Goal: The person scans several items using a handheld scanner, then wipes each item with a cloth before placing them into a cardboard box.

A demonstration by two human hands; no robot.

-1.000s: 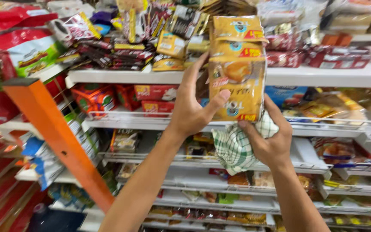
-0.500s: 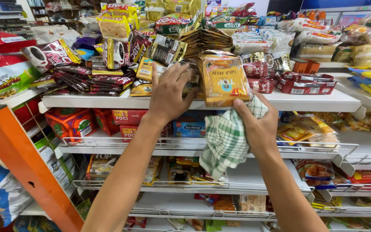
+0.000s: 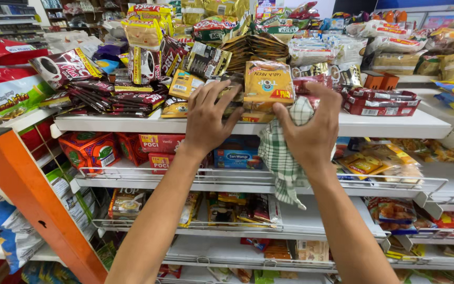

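Hands [image 3: 208,123] [image 3: 308,131] raised, steadying packet [image 3: 268,84], cloth [image 3: 285,158] seemingly clutched

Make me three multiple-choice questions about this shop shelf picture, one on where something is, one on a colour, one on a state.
1. Where does the yellow packet stand?
A. top white shelf
B. floor
C. lowest wire rack

2. What colours are the checked cloth?
A. red and black
B. green and white
C. blue and yellow

3. What is the right hand doing?
A. hanging free
B. gripping the cloth
C. holding a bottle

Answers: 1 A, it sits on the top white shelf between both hands; 2 B, its checks show it; 3 B, the cloth hangs from its fingers.
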